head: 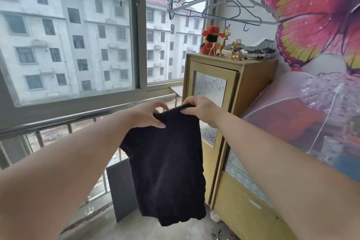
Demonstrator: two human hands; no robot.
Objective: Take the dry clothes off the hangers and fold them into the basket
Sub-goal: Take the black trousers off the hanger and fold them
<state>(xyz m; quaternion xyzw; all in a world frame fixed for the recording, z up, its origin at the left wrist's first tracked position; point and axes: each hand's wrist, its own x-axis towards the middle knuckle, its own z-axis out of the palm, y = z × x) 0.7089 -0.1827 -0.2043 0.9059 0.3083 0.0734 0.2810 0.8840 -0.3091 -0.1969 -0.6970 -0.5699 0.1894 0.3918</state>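
A wide window (74, 35) fills the left; a tan cabinet (229, 91) stands at its right end. In front of the cabinet hangs a dark knit garment (167, 161), its hem free in open air above the floor (109, 226). Empty hangers (224, 6) dangle above the cabinet. The left hand (148, 116) and right hand (202, 110) each have a closed grip, pinching the garment's top edge, close together, thumbs toward the viewer.
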